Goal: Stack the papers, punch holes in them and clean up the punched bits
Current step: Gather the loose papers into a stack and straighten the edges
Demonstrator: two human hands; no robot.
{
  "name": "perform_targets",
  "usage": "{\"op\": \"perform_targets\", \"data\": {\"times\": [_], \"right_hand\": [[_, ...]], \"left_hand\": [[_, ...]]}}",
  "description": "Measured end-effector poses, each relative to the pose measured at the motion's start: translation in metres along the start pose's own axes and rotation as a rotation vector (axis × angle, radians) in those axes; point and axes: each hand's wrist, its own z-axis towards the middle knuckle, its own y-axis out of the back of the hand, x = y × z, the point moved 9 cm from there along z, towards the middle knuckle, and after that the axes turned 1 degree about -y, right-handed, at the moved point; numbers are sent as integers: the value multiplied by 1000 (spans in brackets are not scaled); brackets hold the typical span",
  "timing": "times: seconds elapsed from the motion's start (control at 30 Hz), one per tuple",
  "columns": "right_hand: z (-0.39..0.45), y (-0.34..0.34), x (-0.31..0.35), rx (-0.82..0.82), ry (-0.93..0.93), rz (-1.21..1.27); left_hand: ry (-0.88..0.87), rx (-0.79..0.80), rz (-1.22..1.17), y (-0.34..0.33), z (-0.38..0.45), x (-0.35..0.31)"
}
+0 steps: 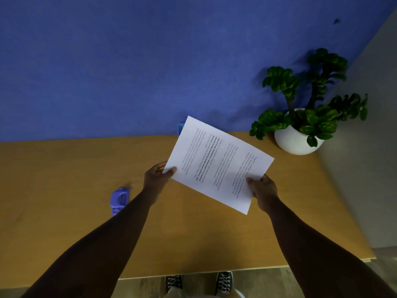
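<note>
White printed papers (217, 162) hang tilted above the middle of the wooden table (64, 211), held by both hands. My left hand (155, 178) pinches their near-left corner, thumb on top. My right hand (263, 190) grips their near-right edge. A purple hole punch (119, 200) lies on the table to the left of my left forearm, apart from the papers.
A potted green plant in a white round pot (297, 138) stands at the back right of the table. A small blue object (180, 129) peeks out behind the papers against the blue wall. A grey wall runs along the right. My shoes show below the table's front edge.
</note>
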Motion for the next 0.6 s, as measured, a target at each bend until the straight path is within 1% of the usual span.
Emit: {"op": "perform_targets", "data": {"times": [0.1, 0.17, 0.3, 0.4, 0.5, 0.6], "right_hand": [[-3, -3, -3, 28, -40, 73], [-5, -8, -4, 60, -54, 129], [-9, -24, -7, 153, -96, 253], [-11, -40, -10, 255, -139, 304], [-16, -51, -13, 330, -179, 299], [-19, -51, -15, 319, -186, 240]], "left_hand": [[26, 20, -113, -10, -4, 2], [24, 61, -162, -23, -9, 0], [10, 146, -194, -51, -18, -9], [-16, 188, -199, -68, -22, -16], [-64, 200, -153, -76, -23, -24], [-99, 212, -130, -77, -22, -32]]}}
